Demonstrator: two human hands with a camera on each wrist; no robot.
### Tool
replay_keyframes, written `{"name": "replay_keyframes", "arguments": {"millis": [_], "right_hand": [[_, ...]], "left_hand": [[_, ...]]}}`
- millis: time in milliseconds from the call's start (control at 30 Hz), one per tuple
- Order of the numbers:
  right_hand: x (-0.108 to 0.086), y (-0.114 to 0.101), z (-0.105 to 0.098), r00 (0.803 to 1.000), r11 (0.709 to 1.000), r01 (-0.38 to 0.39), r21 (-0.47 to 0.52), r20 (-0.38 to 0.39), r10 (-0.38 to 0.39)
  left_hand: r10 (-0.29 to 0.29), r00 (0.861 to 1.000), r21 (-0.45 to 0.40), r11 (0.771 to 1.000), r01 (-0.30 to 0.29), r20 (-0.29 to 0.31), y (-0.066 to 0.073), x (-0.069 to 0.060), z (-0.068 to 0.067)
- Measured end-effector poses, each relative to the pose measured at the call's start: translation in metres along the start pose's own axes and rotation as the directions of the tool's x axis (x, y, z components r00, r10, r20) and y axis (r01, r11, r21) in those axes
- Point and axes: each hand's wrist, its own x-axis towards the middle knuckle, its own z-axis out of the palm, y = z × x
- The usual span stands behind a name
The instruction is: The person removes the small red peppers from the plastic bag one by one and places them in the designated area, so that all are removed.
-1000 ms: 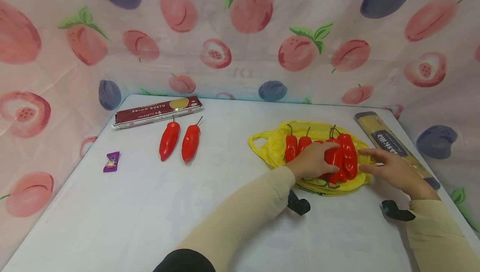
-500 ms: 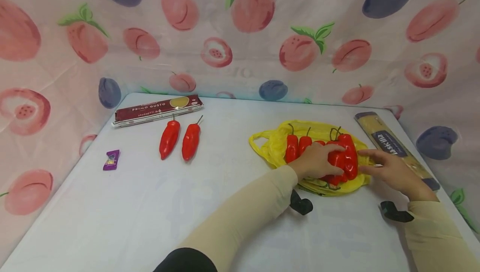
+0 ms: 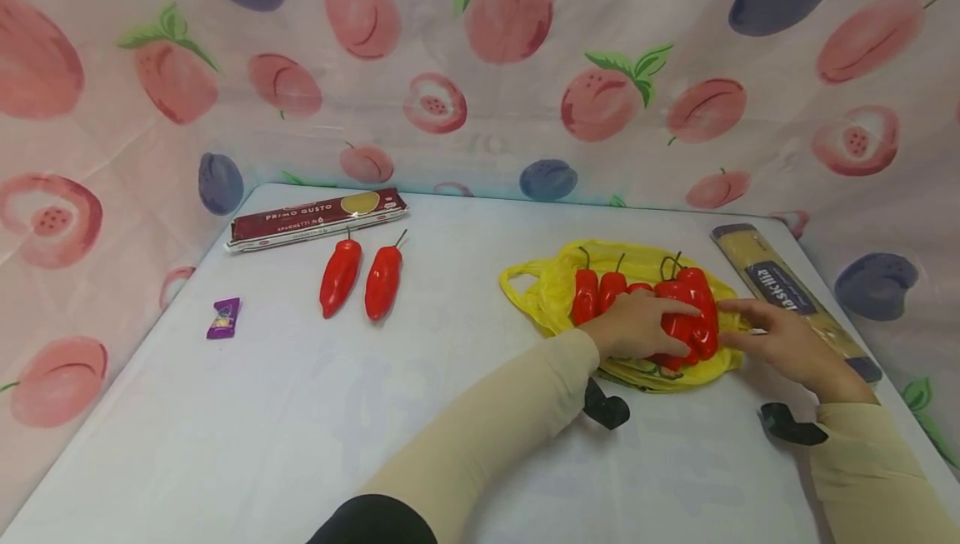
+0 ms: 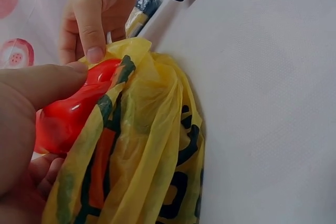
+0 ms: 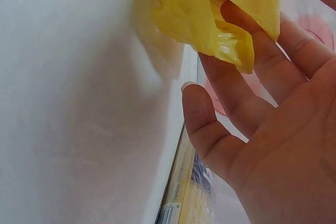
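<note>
1. Two hands are at the yellow bag (image 3: 558, 271), which lies on the white table (image 3: 450, 411) with red peppers (image 3: 585, 297) heaped in its mouth.
2. Left hand (image 3: 636, 323): over the bag, thumb and fingers round a glossy pepper (image 4: 68, 119); its wrist view backs this up.
3. Right hand (image 3: 795, 348): at the bag's right rim, fingers spread and loosely bent, plastic lying against them; no firm grip shows.
4. Left of the bag, well apart: two loose peppers (image 3: 340, 279), side by side, stems away from the person. Beyond them, the dark red spaghetti pack (image 3: 318, 219); farther left, a purple sweet (image 3: 223, 319).
5. Right of the bag: a clear pasta pack (image 3: 780, 286), just behind the right hand.
6. Handling, my guess: peppers light, fairly firm, slick skin; best held round the fat middle, since stems look thin and snappable. Bag plastic looks limp, thin, easily creased; best taken by rim or handle loop.
</note>
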Motion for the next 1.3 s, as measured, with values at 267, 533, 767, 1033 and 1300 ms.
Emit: {"name": "replay_keyframes", "arguments": {"millis": [267,533,767,1033,1300], "right_hand": [[0.003,0.0,0.001,1.0,1.0,-0.001,0.004,0.0,0.001],[0.003,0.001,0.001,1.0,1.0,0.001,0.008,0.003,-0.001],[0.004,0.001,0.001,1.0,1.0,0.007,0.015,0.007,-0.007],[0.005,0.002,0.002,1.0,1.0,-0.007,0.01,0.008,0.007],[0.005,0.005,0.003,0.999,0.999,-0.032,0.002,0.011,0.032]], "left_hand": [[-0.03,0.996,-0.137,0.99,0.019,-0.08,-0.004,-0.001,0.003],[-0.047,0.99,-0.245,0.969,0.014,-0.13,-0.004,-0.001,0.005],[-0.035,0.987,-0.35,0.937,-0.023,-0.159,-0.005,-0.006,0.0],[0.0,0.981,-0.41,0.909,-0.08,-0.193,-0.003,-0.017,-0.015],[0.066,0.968,-0.407,0.899,-0.162,-0.241,-0.012,-0.028,-0.036]]}}
